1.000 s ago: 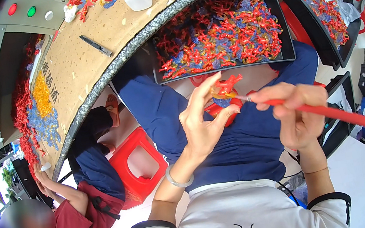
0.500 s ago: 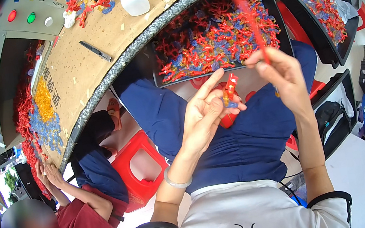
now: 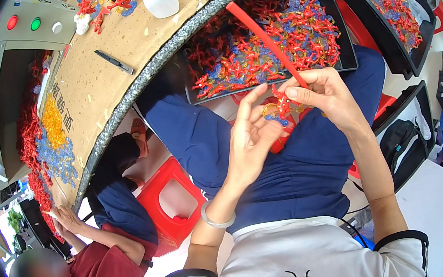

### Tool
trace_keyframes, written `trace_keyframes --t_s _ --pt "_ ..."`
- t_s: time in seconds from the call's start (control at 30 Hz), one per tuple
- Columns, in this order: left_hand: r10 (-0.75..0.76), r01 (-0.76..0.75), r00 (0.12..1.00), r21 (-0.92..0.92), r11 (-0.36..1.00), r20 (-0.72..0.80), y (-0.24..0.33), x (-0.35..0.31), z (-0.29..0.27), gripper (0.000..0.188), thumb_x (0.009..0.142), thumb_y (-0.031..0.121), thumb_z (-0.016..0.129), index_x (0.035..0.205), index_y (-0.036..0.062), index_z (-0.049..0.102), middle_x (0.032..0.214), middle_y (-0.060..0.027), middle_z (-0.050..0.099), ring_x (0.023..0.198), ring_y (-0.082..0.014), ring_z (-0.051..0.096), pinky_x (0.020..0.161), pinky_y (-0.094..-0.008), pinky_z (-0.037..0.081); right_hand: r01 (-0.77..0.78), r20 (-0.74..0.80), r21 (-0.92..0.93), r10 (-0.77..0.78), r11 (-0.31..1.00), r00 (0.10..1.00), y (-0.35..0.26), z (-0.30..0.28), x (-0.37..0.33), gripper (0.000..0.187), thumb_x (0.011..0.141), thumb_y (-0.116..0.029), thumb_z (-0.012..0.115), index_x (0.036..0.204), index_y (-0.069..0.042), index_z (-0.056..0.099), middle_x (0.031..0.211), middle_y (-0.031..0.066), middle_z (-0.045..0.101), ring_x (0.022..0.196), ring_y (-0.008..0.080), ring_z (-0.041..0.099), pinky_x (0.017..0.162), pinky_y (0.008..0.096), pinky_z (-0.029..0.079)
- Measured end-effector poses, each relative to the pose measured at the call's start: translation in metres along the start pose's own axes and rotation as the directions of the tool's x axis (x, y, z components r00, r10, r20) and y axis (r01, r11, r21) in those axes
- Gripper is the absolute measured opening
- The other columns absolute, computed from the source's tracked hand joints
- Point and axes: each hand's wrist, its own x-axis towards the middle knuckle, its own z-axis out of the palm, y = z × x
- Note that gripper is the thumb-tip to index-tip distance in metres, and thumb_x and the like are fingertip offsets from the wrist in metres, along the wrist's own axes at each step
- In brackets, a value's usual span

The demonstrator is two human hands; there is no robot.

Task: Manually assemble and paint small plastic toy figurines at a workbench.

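Above my lap, my left hand (image 3: pixel 250 144) has its fingers curled around a small red plastic figure (image 3: pixel 284 102) with clear blue and yellow parts; its forefinger points up. Close beside it, my right hand (image 3: pixel 329 94) grips a long red rod (image 3: pixel 267 42) between thumb and fingers. The rod slants up and leftward over a black tray (image 3: pixel 276 85) heaped with similar red, blue and yellow pieces. Its lower end disappears in my right hand. The fingertips of that hand are at the figure, and whether they touch it is hard to tell.
A table (image 3: pixel 105 36) with a padded grey edge curves across the far left, bearing a knife (image 3: pixel 114 61), a clear bottle (image 3: pixel 160 1) and coloured piles. At the left a co-worker (image 3: pixel 104 268) sits near a red stool (image 3: pixel 171 202). More black bins (image 3: pixel 416 54) stand at right.
My right hand has come left and down to the figure, and the rod now leans further left and lower. The figure has turned in my left hand.
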Motion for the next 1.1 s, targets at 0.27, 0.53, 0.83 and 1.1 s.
trace_keyframes --t_s 0.27,0.53,0.83,1.1 --pt "0.159 -0.080 0.972 0.393 0.916 -0.173 0.005 -0.001 0.013 0.058 0.078 -0.006 0.060 0.131 -0.0001 0.037 0.084 -0.0087 0.064 0.073 -0.0103 0.062 0.061 -0.0217 0.049 -0.068 -0.023 -0.018 0.068 0.997 0.997 0.000 0.007 -0.001 0.017 0.085 -0.009 0.066 0.095 0.004 0.069 0.080 0.0033 0.066 0.074 0.0056 0.058 0.068 0.0202 0.046" --pt "0.353 -0.177 0.921 0.632 0.755 -0.165 0.011 -0.001 0.019 0.058 0.073 -0.011 0.056 0.127 -0.0034 0.038 0.090 -0.0122 0.064 0.083 -0.0121 0.062 0.073 -0.0221 0.051 -0.079 -0.003 0.122 0.080 0.989 0.997 0.001 0.009 -0.002 0.020 0.087 -0.011 0.063 0.098 0.005 0.068 0.082 0.0041 0.064 0.075 0.0071 0.058 0.067 0.0202 0.046" --pt "0.055 -0.014 0.972 0.179 0.984 -0.229 0.007 0.003 0.011 0.049 0.077 -0.011 0.054 0.123 -0.0018 0.039 0.083 -0.0077 0.062 0.076 -0.0080 0.060 0.064 -0.0206 0.049 -0.131 0.026 0.134 0.128 0.982 0.991 0.005 0.004 0.003 0.019 0.087 -0.011 0.064 0.094 0.006 0.068 0.076 0.0046 0.066 0.066 0.0075 0.060 0.061 0.0190 0.046" --pt "-0.048 0.044 0.991 -0.039 0.998 -0.126 0.006 0.003 0.003 0.041 0.083 -0.004 0.047 0.123 -0.0063 0.036 0.085 -0.0180 0.065 0.061 -0.0172 0.061 0.052 -0.0225 0.045 -0.123 0.011 0.127 0.122 0.984 0.992 -0.001 0.010 0.004 0.017 0.086 -0.015 0.066 0.086 0.002 0.070 0.060 -0.0059 0.050 0.051 0.0009 0.033 0.048 0.0202 0.023"
